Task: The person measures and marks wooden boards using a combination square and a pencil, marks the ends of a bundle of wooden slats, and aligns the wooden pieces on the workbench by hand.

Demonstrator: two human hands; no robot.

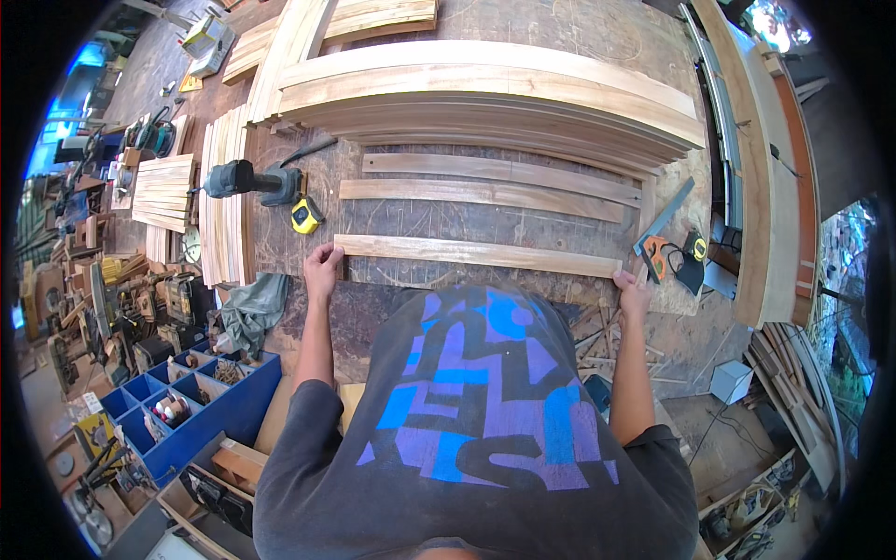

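A narrow wooden slat (476, 252) lies across the workbench in front of me, along its near edge. At its left end, my left hand (322, 268) is closed with the fingertips pinching the wood. My right hand (635, 294) grips the opposite end between thumb and fingers. Just beyond, two more slats, a middle one (481, 195) and a farther one (495, 175), lie roughly parallel to it. Behind them rises a long stack of pale boards (495, 81). A dark cordless drill (266, 184) and a yellow tape measure (305, 217) rest left of the slats.
Right of the slats lie an orange-handled tool with a straight metal blade (668, 217) and a second tape measure (696, 246). More boards (227, 201) are piled at the left. A blue divided box (219, 411) stands at lower left, near a grey-green cloth (254, 311).
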